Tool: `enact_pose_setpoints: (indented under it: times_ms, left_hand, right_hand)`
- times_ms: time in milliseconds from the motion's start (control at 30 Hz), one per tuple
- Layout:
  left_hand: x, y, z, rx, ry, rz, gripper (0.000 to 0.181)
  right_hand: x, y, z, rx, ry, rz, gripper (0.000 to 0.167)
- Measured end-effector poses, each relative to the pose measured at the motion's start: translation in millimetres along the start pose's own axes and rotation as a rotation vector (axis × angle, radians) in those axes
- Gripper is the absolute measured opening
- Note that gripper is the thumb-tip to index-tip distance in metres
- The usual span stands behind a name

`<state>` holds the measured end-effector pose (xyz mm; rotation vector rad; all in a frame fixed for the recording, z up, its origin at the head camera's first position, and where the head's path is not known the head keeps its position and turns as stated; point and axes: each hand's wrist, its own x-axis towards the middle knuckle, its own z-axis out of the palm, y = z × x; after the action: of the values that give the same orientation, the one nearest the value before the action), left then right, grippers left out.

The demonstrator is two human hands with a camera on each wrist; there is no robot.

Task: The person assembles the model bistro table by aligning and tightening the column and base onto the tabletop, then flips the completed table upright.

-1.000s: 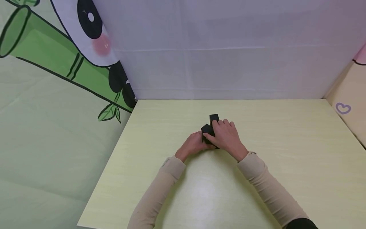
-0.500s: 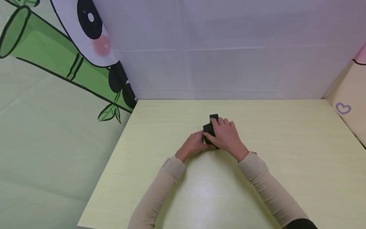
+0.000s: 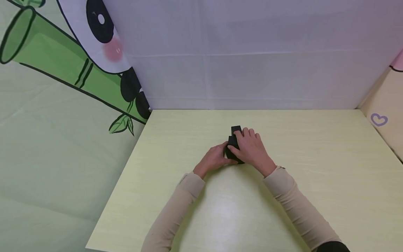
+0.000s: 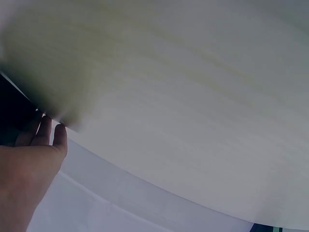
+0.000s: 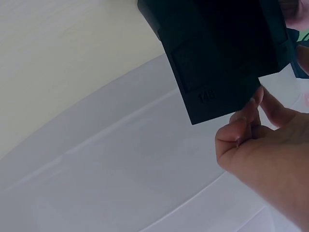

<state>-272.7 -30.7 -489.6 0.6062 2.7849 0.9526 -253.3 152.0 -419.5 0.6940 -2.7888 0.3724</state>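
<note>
A black boxy object stands on the table between my hands, with a tall block in front and a narrower upright part behind it. In the right wrist view the dark object has a flat plate bearing small raised digits. My left hand holds its near left side; in the left wrist view the left hand has its fingertips at the dark edge. From the right, my right hand grips it, thumb on the front block and fingers by the rear part. The palms hide its lower portion.
The pale wood-grain table spreads out on all sides of the hands. A lilac cloth wall rises at its far edge. A printed green cloth hangs at the left and a cream panel at the right.
The front block has turned and shifted slightly right, lining up more with the rear part. My right hand has moved slightly up and right with it; the left hand has barely moved.
</note>
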Motion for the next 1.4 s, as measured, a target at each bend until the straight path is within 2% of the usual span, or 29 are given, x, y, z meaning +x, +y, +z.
enact_pose_setpoints:
  times_ms: [133, 567, 700, 800, 967, 1200, 1400]
  left_hand:
    - [-0.3, -0.5, 0.7, -0.012, -0.005, -0.006, 0.075]
    - [-0.6, -1.0, 3.0, -0.016, 0.010, -0.002, 0.070]
    - [0.0, -1.3, 3.4, -0.009, 0.007, -0.007, 0.071]
    - [0.3, -1.0, 3.7, -0.003, 0.005, -0.010, 0.071]
    - [0.5, 0.1, 3.3, -0.005, 0.005, -0.013, 0.073]
    - [1.2, -0.6, 3.9, -0.004, 0.003, -0.013, 0.071]
    - [0.6, -0.5, 2.4, -0.008, 0.001, -0.008, 0.070]
  right_hand:
    - [-1.4, 2, 0, -0.020, 0.008, 0.018, 0.047]
    - [-3.4, 5, -3, 0.006, -0.024, 0.076, 0.051]
    - [-4.4, 8, -5, 0.056, -0.074, 0.048, 0.053]
    - [-5.6, 10, -6, 0.054, -0.089, 0.028, 0.053]
    - [-7.8, 11, -8, 0.055, -0.088, 0.042, 0.056]
    - [-11.3, 14, -12, 0.061, -0.079, -0.027, 0.050]
    - [-12.3, 14, -12, 0.045, -0.073, -0.035, 0.048]
